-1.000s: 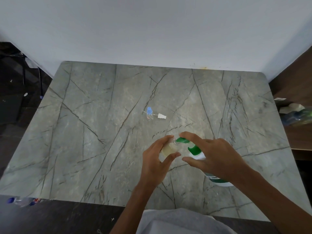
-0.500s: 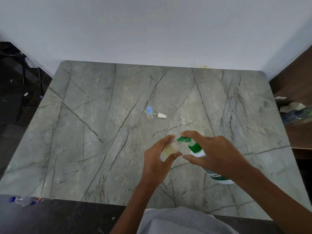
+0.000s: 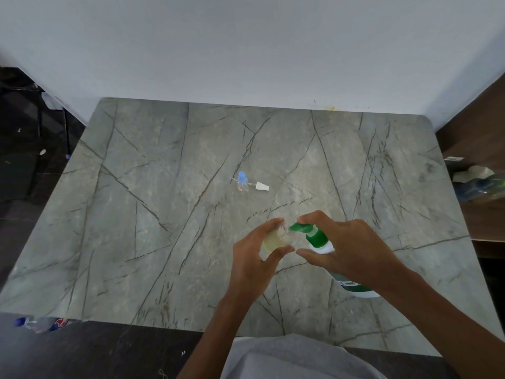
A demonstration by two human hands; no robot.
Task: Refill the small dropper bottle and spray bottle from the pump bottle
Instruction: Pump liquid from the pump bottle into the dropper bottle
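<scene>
My left hand (image 3: 252, 259) grips a small clear bottle (image 3: 276, 237) holding yellowish liquid, its open neck right under the green spout. My right hand (image 3: 352, 248) lies over the pump bottle (image 3: 318, 237), a white bottle with a green pump head; the forefinger rests on top of the pump and the thumb sits beside the bottle's shoulder. Most of the pump bottle's body is hidden under my right hand and wrist. Farther back at mid-table stands a tiny clear bottle with a blue cap (image 3: 241, 181), and a white spray head with its tube (image 3: 261, 186) lies beside it.
The grey marble table (image 3: 136, 214) meets a white wall at the back. A wooden surface at the right carries a crumpled plastic bottle (image 3: 482, 186). On the dark floor at the lower left lies a blue-capped bottle (image 3: 38, 322).
Both hands and the two bottles stay in nearly the same place; the right forefinger has shifted slightly on the pump head.
</scene>
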